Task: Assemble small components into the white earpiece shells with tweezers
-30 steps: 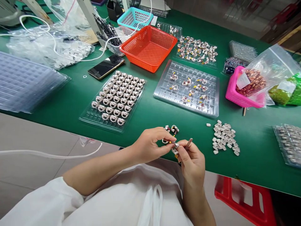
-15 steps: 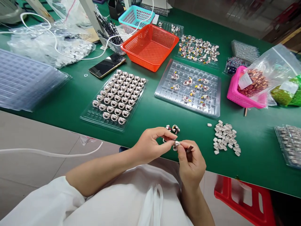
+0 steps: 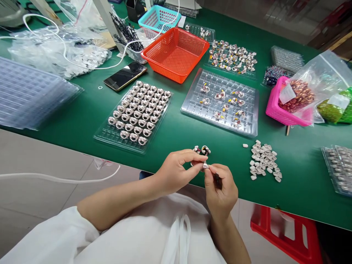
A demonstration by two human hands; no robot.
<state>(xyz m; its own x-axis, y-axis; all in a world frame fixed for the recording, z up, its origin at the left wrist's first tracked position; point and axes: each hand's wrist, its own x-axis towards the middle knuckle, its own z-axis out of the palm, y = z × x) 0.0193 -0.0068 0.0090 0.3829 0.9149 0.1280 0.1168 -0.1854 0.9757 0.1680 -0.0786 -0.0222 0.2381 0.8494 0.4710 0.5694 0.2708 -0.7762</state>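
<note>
My left hand point(image 3: 183, 169) pinches a small glossy white earbud shell point(image 3: 205, 166) between thumb and forefinger near the table's front edge. From the other side, my right hand point(image 3: 222, 189) has its thumb and forefinger closed on the same shell. A thin dark stick-like tool point(image 3: 217, 176) is tucked in the fingers of my right hand; most of it is hidden. Just beyond my fingertips lie a few earbud parts with wires point(image 3: 204, 150). Off to the right is a loose heap of small white caps point(image 3: 263, 159).
A clear tray of white shells in rows point(image 3: 139, 113) is at left. Ahead sits a stacked clear tray with scattered wired parts point(image 3: 189, 106). Further back are a red basket point(image 3: 176, 55), a phone point(image 3: 125, 76) and a blue basket point(image 3: 159, 18). A pink basket point(image 3: 288, 116) stands right.
My right hand has shifted slightly left and turned a little, and the dark tool in it has tilted. The shell has rotated between my fingertips. My left hand stays nearly in place.
</note>
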